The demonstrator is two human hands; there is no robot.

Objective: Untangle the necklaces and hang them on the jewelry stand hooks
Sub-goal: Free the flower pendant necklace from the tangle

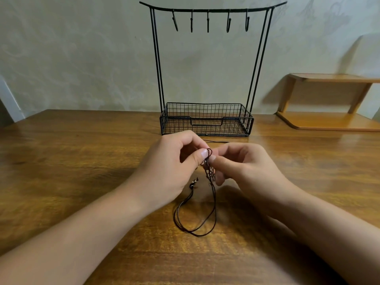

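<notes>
Dark cord necklaces (207, 214) hang tangled between my hands, and their long loops trail toward me on the wooden table (82, 161). My left hand (174, 161) pinches the knot of cords at its top with thumb and finger. My right hand (242, 163) pinches the same tangle from the right, where small metal pendants show below my fingers. A beaded cord end (193, 183) lies beside my left hand. The black wire jewelry stand (207, 120) stands just behind my hands, and several bare hooks (208, 21) hang from its top bar.
The stand's wire basket base holds nothing that I can see. A thin cord strand (218, 141) lies on the table between the basket and my hands. A small wooden shelf (333, 103) sits at the back right against the wall.
</notes>
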